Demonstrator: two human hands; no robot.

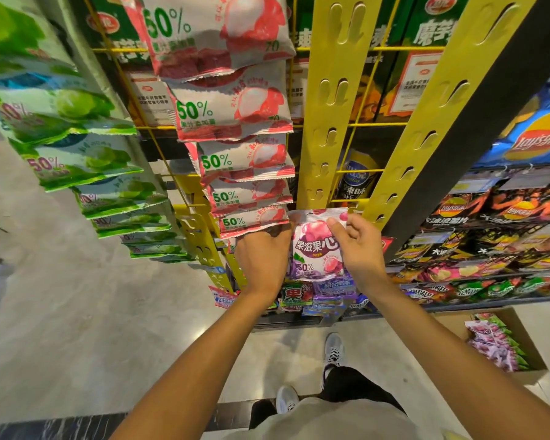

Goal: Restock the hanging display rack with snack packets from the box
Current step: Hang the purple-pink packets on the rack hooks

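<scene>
I hold a purple grape snack packet (315,249) upright against the foot of the empty yellow hanging strip (331,106). My right hand (359,249) pinches the packet's top right corner. My left hand (262,258) grips its left edge, just under the lowest red lychee packet (251,222). A column of red lychee packets (235,115) hangs on the strip to the left. The cardboard box (521,341) with purple and green packets stands on the floor at lower right.
Green packets (86,160) hang on a strip at far left. A second empty yellow strip (426,134) runs to the right. Shelves of crisp bags (505,217) fill the right side. Small packets (318,296) hang below my hands. My feet (334,347) stand on grey floor.
</scene>
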